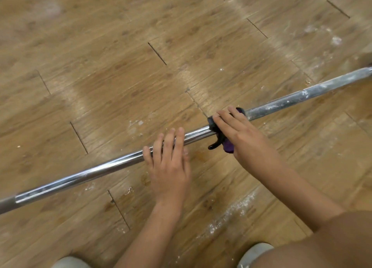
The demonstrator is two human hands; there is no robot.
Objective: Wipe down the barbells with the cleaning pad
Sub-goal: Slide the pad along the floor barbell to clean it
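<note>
A long steel barbell [100, 170] lies diagonally on the wooden floor, from lower left to upper right. Its left stretch shines; the stretch right of my hands [281, 102] is dull with white dust. My left hand [169, 159] rests flat on the bar near its middle, fingers straight over it. My right hand [237, 130] presses a dark purple and black cleaning pad [227, 145] onto the bar, fingers extended over the pad. Most of the pad is hidden under that hand.
Wood-plank floor [120, 76] all around, with patches of white dust [231, 213] near my knees and at the upper right. Two light shoe tips [68, 262] show at the bottom edge. My bare knee [332, 243] fills the lower right corner.
</note>
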